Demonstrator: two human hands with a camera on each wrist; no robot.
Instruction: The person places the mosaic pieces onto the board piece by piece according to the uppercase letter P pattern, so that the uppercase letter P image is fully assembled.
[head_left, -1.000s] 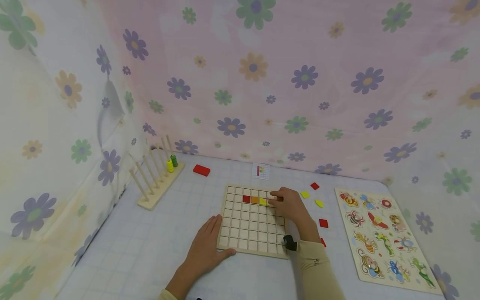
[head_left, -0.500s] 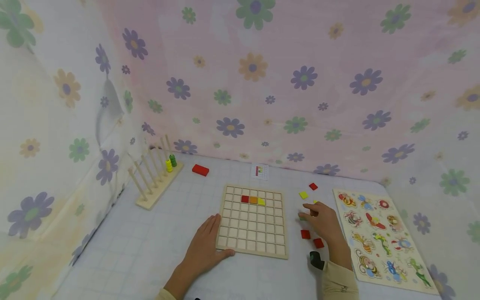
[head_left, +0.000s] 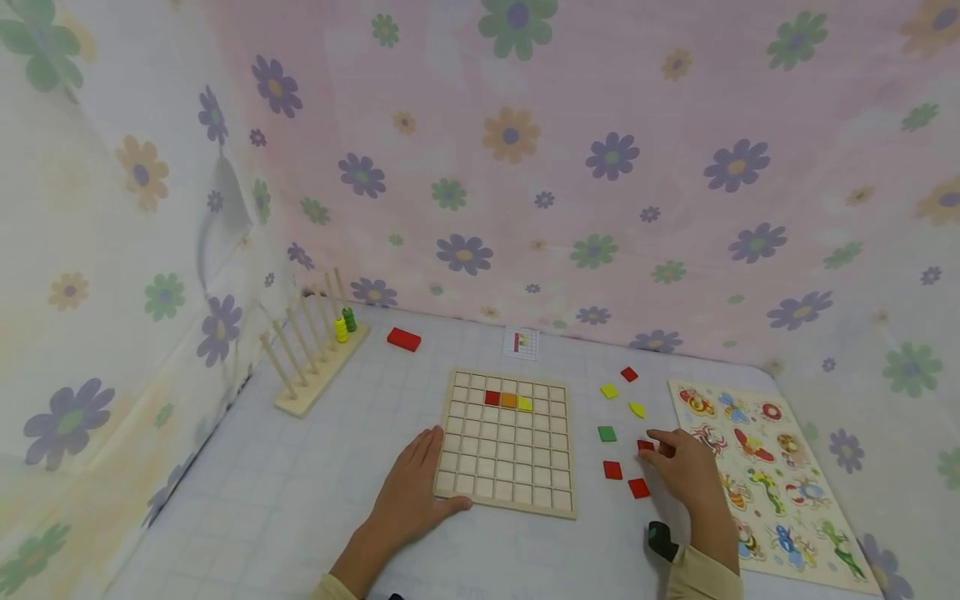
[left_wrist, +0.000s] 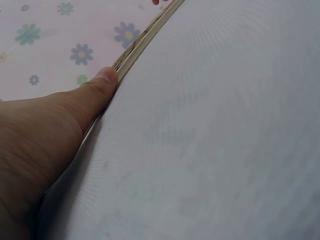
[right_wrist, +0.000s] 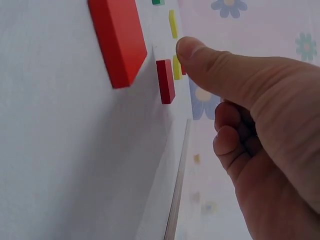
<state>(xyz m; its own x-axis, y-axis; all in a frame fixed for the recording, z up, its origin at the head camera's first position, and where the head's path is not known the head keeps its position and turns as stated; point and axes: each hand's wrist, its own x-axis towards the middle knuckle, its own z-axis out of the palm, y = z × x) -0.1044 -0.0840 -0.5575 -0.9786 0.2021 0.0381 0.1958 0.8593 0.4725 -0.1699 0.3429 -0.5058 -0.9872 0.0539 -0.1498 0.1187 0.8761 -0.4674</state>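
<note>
A wooden grid board [head_left: 502, 468] lies flat on the table, with a red tile [head_left: 492, 397], an orange tile [head_left: 509, 401] and a yellow tile [head_left: 526, 403] side by side in one row. My left hand [head_left: 401, 483] rests at its front left corner, fingers along the left side and thumb [left_wrist: 102, 82] against the front edge. To the right of the board, my right hand [head_left: 686, 467] reaches over a loose red tile [head_left: 645, 447], thumb and forefinger apart around it. Another two red tiles [head_left: 612, 470] and a green tile [head_left: 607, 433] lie beside it.
Farther back lie two yellow pieces [head_left: 609, 391] and a red tile [head_left: 629, 374]. A picture card [head_left: 521, 343] and red block [head_left: 403, 339] sit behind the board. The peg stand [head_left: 307, 392] is at left, an insect puzzle board [head_left: 787, 550] at right.
My right hand has moved right, off the board, past the green tile and over to the loose red tile. The left hand has stayed at the board's corner.
</note>
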